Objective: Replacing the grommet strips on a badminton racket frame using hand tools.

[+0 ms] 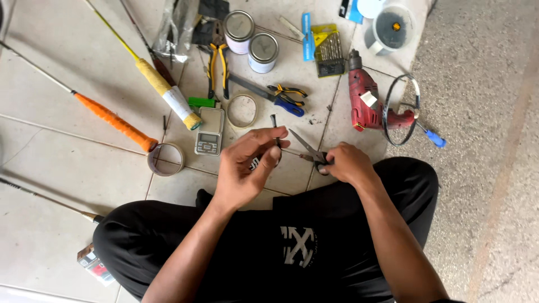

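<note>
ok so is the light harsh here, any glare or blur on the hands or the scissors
Head view: soft, even daylight with faint shadows; mild sheen on the two tin lids; left hand, right hand and scissors sharp; straight racket shafts bow slightly near the frame edges.

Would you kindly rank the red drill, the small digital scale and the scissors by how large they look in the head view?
1. Red drill, clearly largest.
2. Small digital scale and scissors look close; the right hand hides the scissors' handles, so I won't rank them.

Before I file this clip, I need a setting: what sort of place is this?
Likely a makeshift floor repair spot: tiled floor strewn with a red drill, pliers and rackets.
</note>
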